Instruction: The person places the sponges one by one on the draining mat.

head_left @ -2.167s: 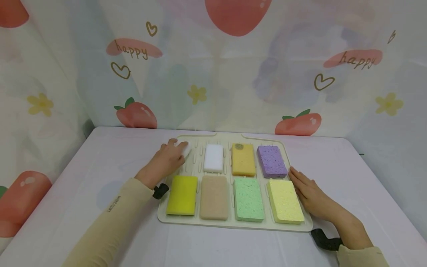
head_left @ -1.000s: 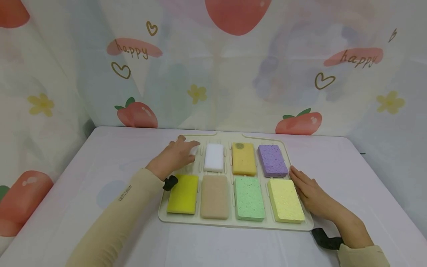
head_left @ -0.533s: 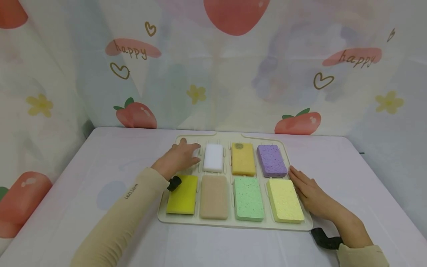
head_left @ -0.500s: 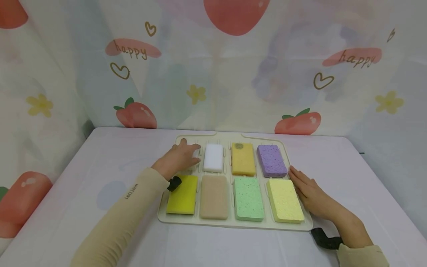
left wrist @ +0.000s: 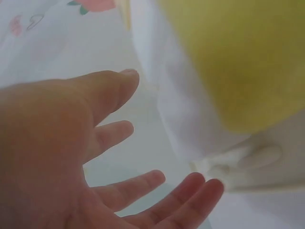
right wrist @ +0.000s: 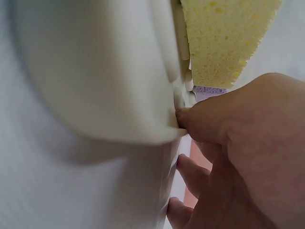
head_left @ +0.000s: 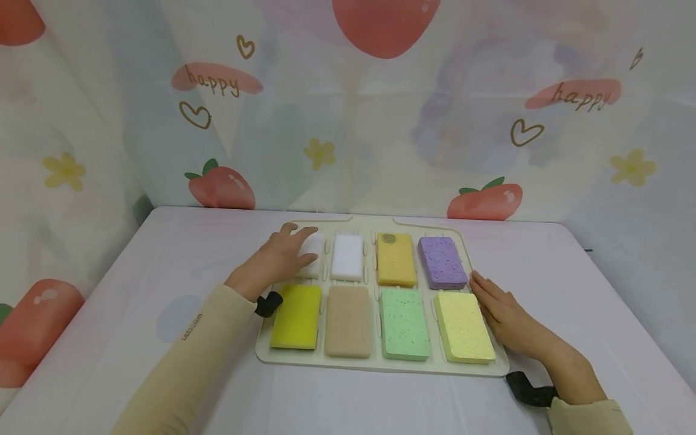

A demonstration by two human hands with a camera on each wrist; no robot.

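In the head view a cream tray [head_left: 375, 367] carries two rows of flat sponges. My left hand [head_left: 274, 257] hovers over its back left corner, beside a white sponge [head_left: 312, 251] that the fingers partly cover. Thumb and fingers of that hand are spread apart in the left wrist view, holding nothing. A second white sponge [head_left: 347, 257] lies just to the right. My right hand [head_left: 505, 317] rests along the tray's right edge with long, straight fingers. In the right wrist view its thumb [right wrist: 202, 119] touches the tray rim, near the pale yellow sponge [right wrist: 228, 40].
The back row also has a yellow sponge [head_left: 396, 260] and a purple sponge [head_left: 443, 262]. In front lie a bright yellow sponge [head_left: 296, 317], a beige sponge [head_left: 348, 321] and a green sponge [head_left: 405, 324]. The white tabletop [head_left: 380, 405] meets a printed cloth backdrop [head_left: 370, 133].
My left hand carried the white sponge rightward onto the tray's back left spot, let go, and drew back to the left. The right hand stays still at the tray's edge.
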